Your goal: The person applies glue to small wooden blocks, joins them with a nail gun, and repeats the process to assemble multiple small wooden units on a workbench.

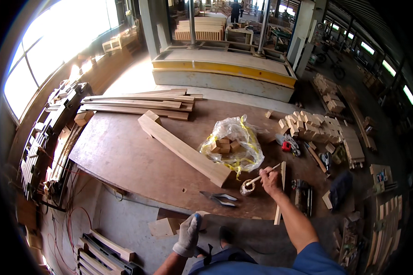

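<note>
My right hand [271, 181] pinches a thin pale wooden stick [257, 179], its lower end inside a small round pot [246, 189] with a crusted rim. The pot hides whatever is on that end. My left hand [188, 235], in a whitish glove with a blue thumb tip, is closed below the table's front edge. Pale wood pieces [163, 228] show beside it; whether the fingers grip one is hidden. Dark-handled pliers [219, 198] lie left of the pot. A long, notched wooden beam [186, 149] lies slantwise on the brown table [110, 142].
Behind the pot, a clear plastic bag [243, 137] with yellow edging holds several wood blocks. Many small blocks [312, 124] are stacked at right, near a hammer [317, 158]. A narrow strip [280, 195] lies by my right forearm. Long boards [142, 104] lie at the far left.
</note>
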`<action>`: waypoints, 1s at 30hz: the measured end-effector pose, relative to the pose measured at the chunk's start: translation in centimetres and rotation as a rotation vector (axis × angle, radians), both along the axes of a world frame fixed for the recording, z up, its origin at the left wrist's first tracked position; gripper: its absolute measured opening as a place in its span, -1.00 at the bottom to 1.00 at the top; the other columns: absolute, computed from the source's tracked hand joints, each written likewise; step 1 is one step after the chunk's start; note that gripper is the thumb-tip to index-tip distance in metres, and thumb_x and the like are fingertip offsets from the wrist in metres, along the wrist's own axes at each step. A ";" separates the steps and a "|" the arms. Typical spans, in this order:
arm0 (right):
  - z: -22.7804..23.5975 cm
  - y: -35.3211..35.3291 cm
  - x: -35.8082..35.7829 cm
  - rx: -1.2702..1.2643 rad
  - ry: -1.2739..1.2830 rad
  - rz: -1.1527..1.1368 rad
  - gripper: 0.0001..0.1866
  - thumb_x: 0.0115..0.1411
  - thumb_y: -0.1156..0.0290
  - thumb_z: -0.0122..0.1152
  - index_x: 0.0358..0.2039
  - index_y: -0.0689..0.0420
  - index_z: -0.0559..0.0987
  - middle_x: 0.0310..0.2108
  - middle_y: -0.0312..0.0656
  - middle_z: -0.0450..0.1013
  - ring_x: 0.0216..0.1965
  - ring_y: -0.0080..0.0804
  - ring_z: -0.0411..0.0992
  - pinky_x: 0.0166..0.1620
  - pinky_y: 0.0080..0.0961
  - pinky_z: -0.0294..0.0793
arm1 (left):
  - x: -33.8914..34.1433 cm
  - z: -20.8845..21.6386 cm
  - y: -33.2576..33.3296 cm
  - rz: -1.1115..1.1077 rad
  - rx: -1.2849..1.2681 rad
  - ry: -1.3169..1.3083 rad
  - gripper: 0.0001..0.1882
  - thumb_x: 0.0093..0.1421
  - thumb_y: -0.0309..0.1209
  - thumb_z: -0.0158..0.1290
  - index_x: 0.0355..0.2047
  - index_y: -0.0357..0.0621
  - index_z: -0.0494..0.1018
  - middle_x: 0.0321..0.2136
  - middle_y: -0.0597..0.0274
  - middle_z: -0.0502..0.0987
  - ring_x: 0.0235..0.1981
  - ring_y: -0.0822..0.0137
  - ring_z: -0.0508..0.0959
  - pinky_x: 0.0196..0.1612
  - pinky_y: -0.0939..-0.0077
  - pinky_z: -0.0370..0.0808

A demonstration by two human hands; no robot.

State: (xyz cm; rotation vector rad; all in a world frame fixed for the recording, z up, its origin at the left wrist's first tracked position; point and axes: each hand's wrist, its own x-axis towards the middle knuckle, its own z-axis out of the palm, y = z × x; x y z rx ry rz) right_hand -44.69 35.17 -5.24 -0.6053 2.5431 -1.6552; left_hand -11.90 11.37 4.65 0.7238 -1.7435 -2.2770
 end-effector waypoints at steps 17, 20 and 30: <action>6.0 0.8 1.4 0.131 0.002 0.027 -0.74 0.39 0.32 0.22 -0.41 0.20 0.61 -0.57 -0.14 0.56 -0.52 -0.32 0.58 -0.42 -0.37 0.52 | 1.9 -7.2 0.6 0.015 -0.166 0.053 -0.46 0.53 0.02 -0.06 0.10 -0.26 0.50 -0.13 0.05 0.64 -0.21 0.10 0.71 -0.16 0.10 0.72; 2.9 1.7 1.5 0.199 0.095 0.154 -0.81 0.34 0.36 0.24 -0.36 0.20 0.65 -0.50 -0.09 0.59 -0.46 -0.23 0.61 -0.36 -0.30 0.58 | 1.3 -6.5 1.4 0.144 0.345 0.122 -0.54 0.51 -0.07 0.02 0.10 -0.25 0.50 -0.10 0.07 0.65 -0.18 0.10 0.72 -0.14 0.11 0.72; 13.6 2.5 7.3 -0.422 -0.397 -0.134 -0.72 0.40 0.24 0.11 -0.27 0.19 0.61 -0.51 -0.27 0.50 -0.56 -0.57 0.46 -0.53 -0.57 0.46 | -0.5 -1.0 -0.1 0.098 0.937 0.136 -0.44 0.55 -0.01 -0.20 0.28 -0.20 0.40 0.04 -0.06 0.62 -0.04 0.06 0.67 -0.05 0.22 0.67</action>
